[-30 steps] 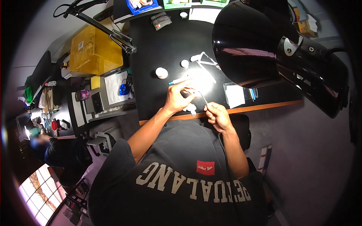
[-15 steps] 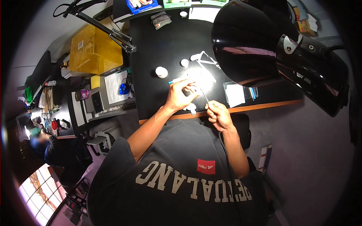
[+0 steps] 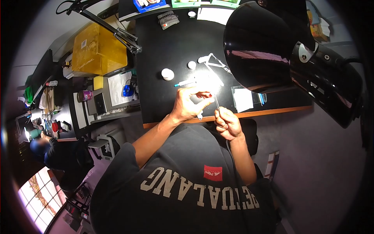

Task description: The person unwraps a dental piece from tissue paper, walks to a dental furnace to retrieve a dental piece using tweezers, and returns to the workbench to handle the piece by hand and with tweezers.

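Observation:
Under the lamp, my left hand (image 3: 187, 104) is closed in a pinch, thumb and fingers meeting around something small that glare hides. A dark reddish spot shows at those fingertips. My right hand (image 3: 228, 124) grips a thin, rod-like metallic tool (image 3: 217, 102); its upper end stands close to the left fingertips, but I cannot tell whether it touches what they hold. Just beyond my left hand lies a blue-tipped pen-like item (image 3: 183, 83). A crumpled white piece (image 3: 200, 116) shows partly below the hands.
A black desk lamp (image 3: 257, 50) hangs low at the right. On the dark table stand a white jar (image 3: 167, 74) and a smaller white container (image 3: 191, 65). A tray with white paper (image 3: 243, 98) lies right. A co-worker (image 3: 48, 150) sits far left.
Both hands have shifted slightly, the left a little downward, covering more of the white piece. The tool in my right hand still points up at the left fingertips.

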A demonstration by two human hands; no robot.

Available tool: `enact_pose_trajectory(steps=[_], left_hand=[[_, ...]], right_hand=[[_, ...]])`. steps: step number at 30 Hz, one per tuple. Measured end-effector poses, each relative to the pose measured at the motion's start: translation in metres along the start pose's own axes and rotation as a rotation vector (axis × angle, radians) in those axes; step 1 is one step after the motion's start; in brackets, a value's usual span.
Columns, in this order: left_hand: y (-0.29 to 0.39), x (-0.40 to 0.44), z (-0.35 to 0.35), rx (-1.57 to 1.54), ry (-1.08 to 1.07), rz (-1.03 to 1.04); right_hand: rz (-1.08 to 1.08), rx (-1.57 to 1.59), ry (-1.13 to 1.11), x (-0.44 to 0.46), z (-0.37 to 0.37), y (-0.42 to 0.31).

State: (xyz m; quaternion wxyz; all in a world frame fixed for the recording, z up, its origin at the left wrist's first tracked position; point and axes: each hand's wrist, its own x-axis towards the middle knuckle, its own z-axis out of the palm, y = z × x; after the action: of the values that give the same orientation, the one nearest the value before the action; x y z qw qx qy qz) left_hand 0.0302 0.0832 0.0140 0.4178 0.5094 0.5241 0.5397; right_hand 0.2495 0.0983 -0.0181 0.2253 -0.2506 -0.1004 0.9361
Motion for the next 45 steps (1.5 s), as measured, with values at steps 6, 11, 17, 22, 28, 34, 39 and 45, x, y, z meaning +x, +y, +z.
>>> enact_pose_trajectory(steps=[6, 11, 17, 22, 28, 34, 39, 45], left_hand=[[0.007, 0.001, 0.001, 0.027, 0.028, 0.044], [0.014, 0.001, 0.0, 0.065, 0.038, 0.113], [0.022, 0.002, 0.0, 0.066, 0.047, 0.124], [0.029, 0.001, -0.002, 0.075, 0.055, 0.141], [0.031, 0.001, -0.001, 0.053, 0.05, 0.12], [0.0, -0.002, -0.019, 0.134, 0.093, -0.058], [-0.025, -0.009, -0.038, 0.366, -0.111, -0.267], [-0.042, -0.022, -0.038, 0.461, -0.166, -0.389]], right_hand=[[0.006, 0.051, -0.083, -0.002, 0.003, 0.0], [0.02, 0.064, -0.107, -0.004, 0.008, -0.002], [0.034, 0.076, -0.121, -0.006, 0.012, -0.002], [0.031, 0.064, -0.119, -0.006, 0.015, -0.002], [0.05, 0.126, -0.163, -0.005, 0.014, 0.002], [-0.334, -0.38, 0.348, 0.005, -0.021, -0.011], [-0.115, -0.97, 0.429, 0.009, -0.038, 0.009], [-0.237, -0.863, 0.498, 0.014, -0.055, 0.006]])
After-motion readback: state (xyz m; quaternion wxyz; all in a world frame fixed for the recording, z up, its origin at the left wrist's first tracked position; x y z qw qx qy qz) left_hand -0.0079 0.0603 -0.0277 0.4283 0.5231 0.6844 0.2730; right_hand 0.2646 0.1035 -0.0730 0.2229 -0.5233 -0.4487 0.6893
